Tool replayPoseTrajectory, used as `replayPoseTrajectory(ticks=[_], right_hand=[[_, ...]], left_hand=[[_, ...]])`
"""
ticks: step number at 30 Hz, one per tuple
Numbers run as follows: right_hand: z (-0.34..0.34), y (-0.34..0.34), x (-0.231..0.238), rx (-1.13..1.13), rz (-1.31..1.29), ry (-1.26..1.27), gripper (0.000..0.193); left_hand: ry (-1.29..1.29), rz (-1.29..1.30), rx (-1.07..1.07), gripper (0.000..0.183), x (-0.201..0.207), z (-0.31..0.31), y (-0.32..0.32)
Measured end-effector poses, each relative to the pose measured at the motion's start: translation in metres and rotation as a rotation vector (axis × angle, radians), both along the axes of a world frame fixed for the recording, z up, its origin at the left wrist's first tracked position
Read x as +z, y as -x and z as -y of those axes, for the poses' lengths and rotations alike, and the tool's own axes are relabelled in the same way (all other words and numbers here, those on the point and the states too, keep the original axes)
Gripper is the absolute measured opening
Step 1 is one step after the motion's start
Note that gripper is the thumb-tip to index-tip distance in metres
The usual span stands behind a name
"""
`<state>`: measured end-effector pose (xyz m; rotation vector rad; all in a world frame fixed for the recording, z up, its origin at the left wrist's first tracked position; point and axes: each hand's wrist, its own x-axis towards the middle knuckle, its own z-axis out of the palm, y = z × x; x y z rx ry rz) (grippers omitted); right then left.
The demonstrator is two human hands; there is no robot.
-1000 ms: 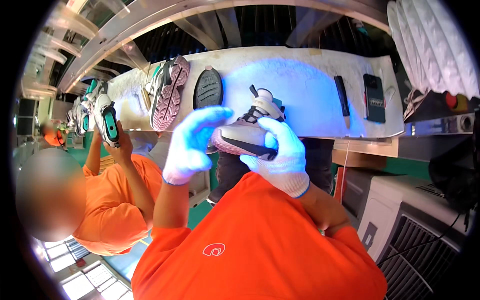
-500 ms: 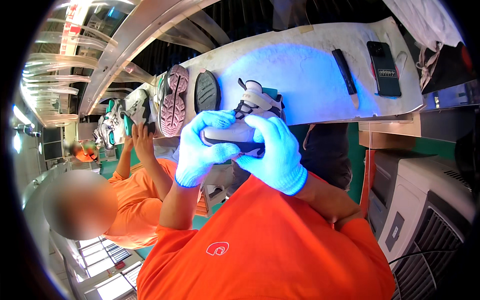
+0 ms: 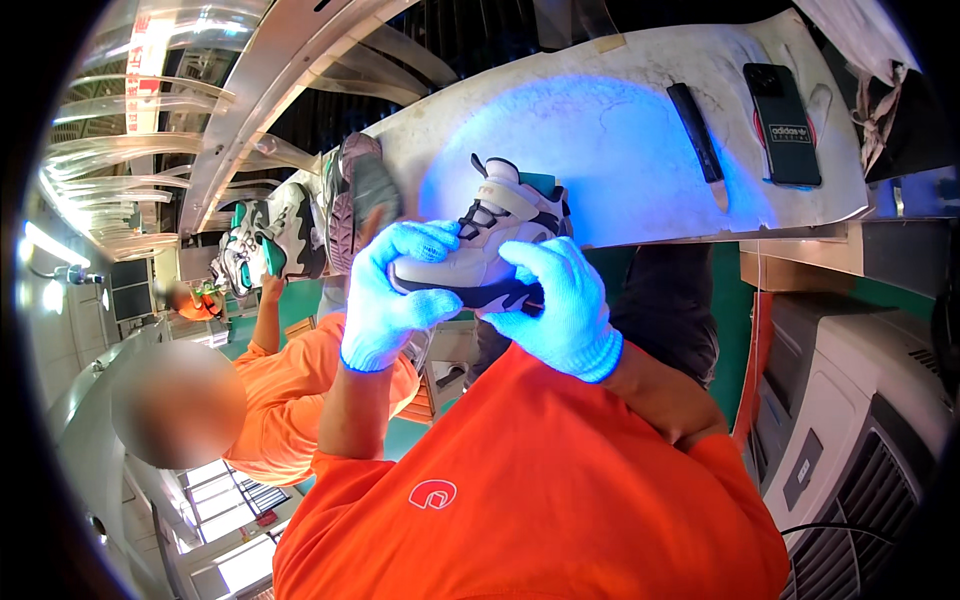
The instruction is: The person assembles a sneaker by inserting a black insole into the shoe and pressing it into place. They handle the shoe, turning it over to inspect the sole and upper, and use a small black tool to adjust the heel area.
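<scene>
Both my gloved hands hold a grey-and-white sneaker point(image 3: 465, 268) with a dark sole, dark laces, a strap and some teal at the heel. My left hand point(image 3: 392, 295) is closed round the toe, fingers on top and thumb at the sole. My right hand point(image 3: 562, 312) grips the near side at the midfoot, its thumb by the sole edge. The shoe points left, at the near edge of the white worktop point(image 3: 640, 205), under a blue light that tints the gloves.
A dark-handled knife point(image 3: 698, 138) and a phone point(image 3: 785, 125) lie on the worktop's right. Sneakers point(image 3: 290, 230) and a pinkish sole point(image 3: 343, 228) are at left, where a co-worker in orange point(image 3: 290, 395) handles a grey sole point(image 3: 376, 192). A large grey machine point(image 3: 850, 400) stands at right.
My hands keep hold of the sneaker, which has turned slightly so more of its near side shows. The co-worker's hand has moved over to the grey sole and shifted it left.
</scene>
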<state>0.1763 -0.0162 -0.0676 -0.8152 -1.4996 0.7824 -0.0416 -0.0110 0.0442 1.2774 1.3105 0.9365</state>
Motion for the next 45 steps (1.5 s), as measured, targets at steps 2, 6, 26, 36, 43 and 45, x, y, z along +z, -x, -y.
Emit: replayPoseTrajectory(ticks=[2,6,26,36,43,45], right_hand=[[0.0,-0.001,-0.001,0.012,-0.001,0.007,0.08],[-0.004,0.004,0.005,0.037,-0.068,0.154,0.08],[0.012,0.0,-0.01,-0.129,-0.18,0.188,0.066],[-0.001,0.0,-0.026,-0.014,-0.167,0.143,0.048],[-0.013,0.0,-0.032,0.02,-0.155,0.102,0.046],[-0.016,0.0,-0.03,0.02,-0.147,0.104,0.045]], left_hand=[[-0.002,0.012,-0.005,0.049,-0.001,-0.001,0.001],[0.059,-0.142,0.001,0.052,0.018,-0.006,-0.004],[-0.013,-0.688,-0.152,0.058,0.055,-0.027,-0.051],[0.014,-0.668,-0.181,0.054,0.056,-0.031,-0.041],[0.05,-0.609,-0.184,0.061,0.052,-0.035,-0.026],[0.034,-0.588,-0.197,0.061,0.048,-0.037,-0.019]])
